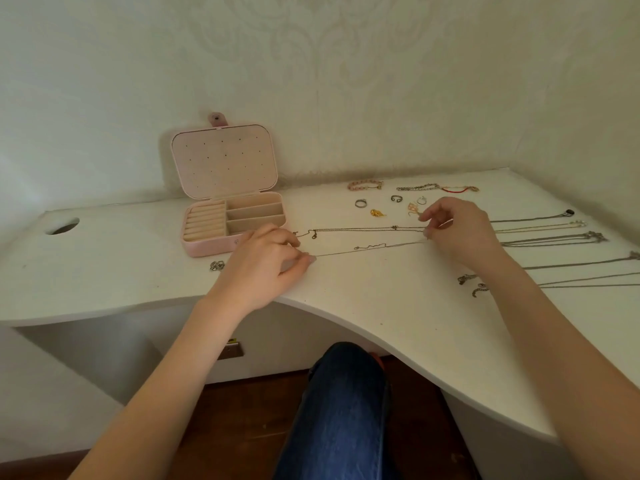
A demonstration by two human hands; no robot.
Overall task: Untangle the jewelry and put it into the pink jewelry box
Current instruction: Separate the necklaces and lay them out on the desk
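Note:
A thin chain necklace [367, 246] lies stretched across the white desk between my two hands. My left hand [266, 261] pinches its left end, just in front of the pink jewelry box [204, 247]. My right hand [457, 230] pinches the right end. A second thin chain [356, 230] runs parallel just behind it. The box stands open with its lid [224, 161] upright against the wall; its ring rolls and three side compartments look empty.
Bracelets [366, 185], rings [361, 203] and small gold pieces [376, 213] lie behind the chains. Several long chains [554, 239] stretch along the desk's right side. Small silver items [467, 279] sit near the right forearm, another [216, 266] by the box. A cable hole [62, 226] is far left.

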